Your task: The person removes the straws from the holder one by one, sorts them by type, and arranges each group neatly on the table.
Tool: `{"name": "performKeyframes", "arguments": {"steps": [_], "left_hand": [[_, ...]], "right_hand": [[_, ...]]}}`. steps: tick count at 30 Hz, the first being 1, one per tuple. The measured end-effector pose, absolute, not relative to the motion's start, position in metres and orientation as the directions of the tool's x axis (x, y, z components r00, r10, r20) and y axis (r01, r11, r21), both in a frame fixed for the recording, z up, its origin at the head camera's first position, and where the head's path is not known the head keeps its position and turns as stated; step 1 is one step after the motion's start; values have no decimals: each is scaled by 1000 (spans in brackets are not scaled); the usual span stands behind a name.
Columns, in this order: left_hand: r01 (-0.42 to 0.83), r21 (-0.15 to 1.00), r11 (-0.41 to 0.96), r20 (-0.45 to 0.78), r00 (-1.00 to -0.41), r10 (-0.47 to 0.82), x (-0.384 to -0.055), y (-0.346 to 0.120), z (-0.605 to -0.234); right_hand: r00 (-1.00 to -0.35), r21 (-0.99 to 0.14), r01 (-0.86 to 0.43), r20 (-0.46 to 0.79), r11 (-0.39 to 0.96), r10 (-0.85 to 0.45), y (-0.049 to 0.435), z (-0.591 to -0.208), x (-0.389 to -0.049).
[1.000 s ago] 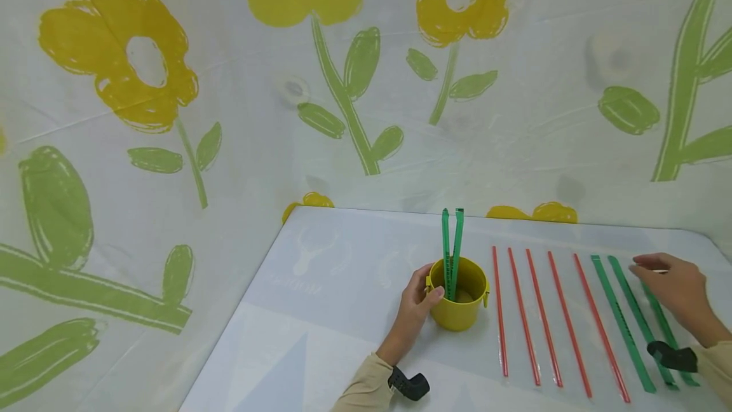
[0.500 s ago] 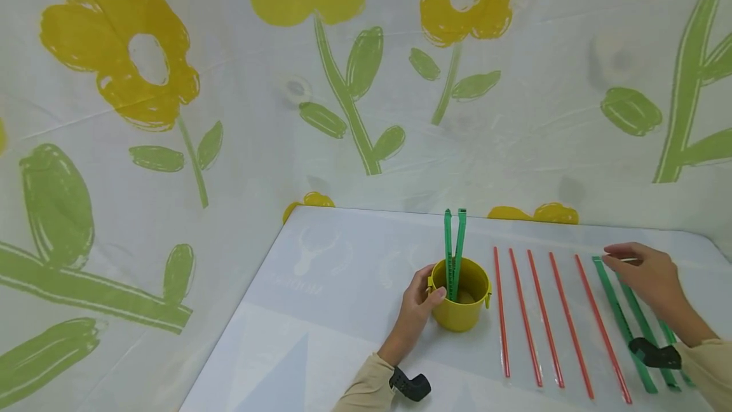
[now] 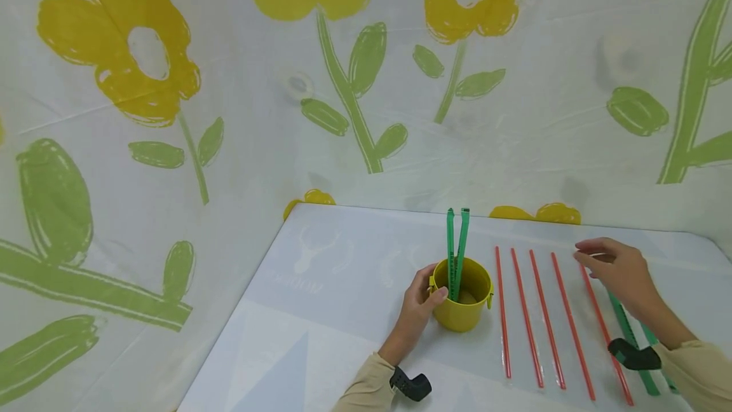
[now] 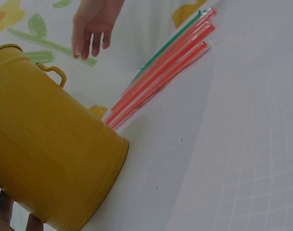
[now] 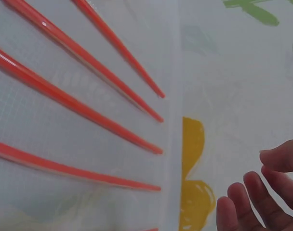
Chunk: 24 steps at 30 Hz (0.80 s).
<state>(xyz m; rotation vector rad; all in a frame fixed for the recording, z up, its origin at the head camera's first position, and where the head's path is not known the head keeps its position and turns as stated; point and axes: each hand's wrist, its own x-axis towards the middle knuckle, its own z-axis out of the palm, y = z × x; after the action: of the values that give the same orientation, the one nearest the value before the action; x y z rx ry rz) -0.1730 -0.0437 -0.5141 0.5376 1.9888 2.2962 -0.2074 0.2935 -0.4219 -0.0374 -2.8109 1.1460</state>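
Note:
A small yellow bucket (image 3: 457, 318) with side handles stands on the table, and my left hand (image 3: 415, 310) grips its left side, thumb at the rim. Two slim green-wrapped straws (image 3: 463, 234) with dark print lean upright inside it. My right hand (image 3: 623, 275) hovers over the far end of the rightmost red straw (image 3: 600, 316), fingers loosely bent. In the right wrist view its thumb and fingers (image 5: 257, 190) stand apart with nothing between them. More green-wrapped straws (image 3: 624, 320) lie under the right forearm, partly hidden.
Several red straws (image 3: 521, 310) in clear wrappers lie in a spaced row right of the bucket. The white table (image 3: 320, 266) meets a flower-printed cloth (image 3: 240, 81) along its back and left sides.
My right hand has moved left, from above the green-wrapped straws to the rightmost red straw. The left hand stays on the bucket, and the two green-wrapped straws remain in it.

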Motion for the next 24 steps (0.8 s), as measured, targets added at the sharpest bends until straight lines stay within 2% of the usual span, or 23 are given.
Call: {"name": "performKeyframes", "arguments": {"steps": [9, 24], "left_hand": [[205, 966, -158, 242, -934, 263, -172, -44, -512], [216, 961, -174, 256, -932, 258, -173, -43, -515]], "right_hand": [[-994, -769, -80, 108, 635, 4, 270, -418, -206], [-995, -837, -99, 98, 539, -31, 229, -418, -209]]}}
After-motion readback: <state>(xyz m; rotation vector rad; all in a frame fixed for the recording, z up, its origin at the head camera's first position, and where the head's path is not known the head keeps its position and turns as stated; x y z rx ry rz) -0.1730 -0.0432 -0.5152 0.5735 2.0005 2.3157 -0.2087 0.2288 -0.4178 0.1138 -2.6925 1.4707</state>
